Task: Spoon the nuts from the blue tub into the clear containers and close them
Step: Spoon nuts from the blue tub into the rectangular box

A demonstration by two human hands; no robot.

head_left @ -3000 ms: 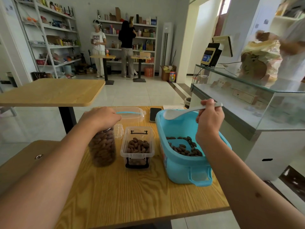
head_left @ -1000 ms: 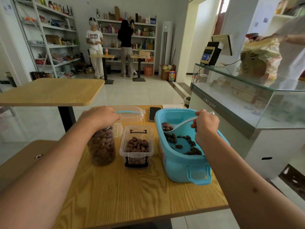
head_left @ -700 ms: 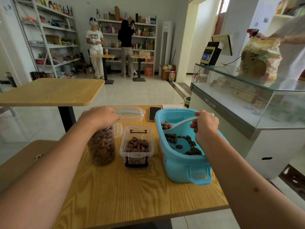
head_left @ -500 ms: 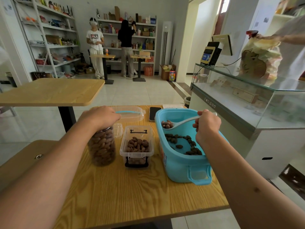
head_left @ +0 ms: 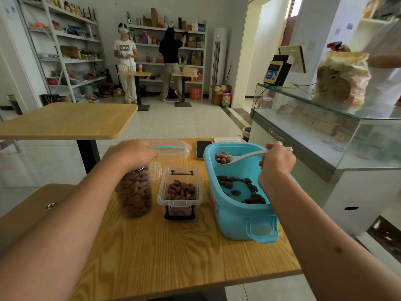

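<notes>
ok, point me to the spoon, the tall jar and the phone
spoon point(head_left: 245, 155): head view, on the pale handle between bowl and hand.
tall jar point(head_left: 134, 192): head view, on the nut-filled clear wall below the hand.
phone point(head_left: 203, 148): head view, on the dark screen.

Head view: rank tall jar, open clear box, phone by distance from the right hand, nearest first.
From the right hand:
1. Phone, past the blue tub's far-left corner.
2. Open clear box, left of the tub, mid-table.
3. Tall jar, farthest left, under the left hand.
</notes>
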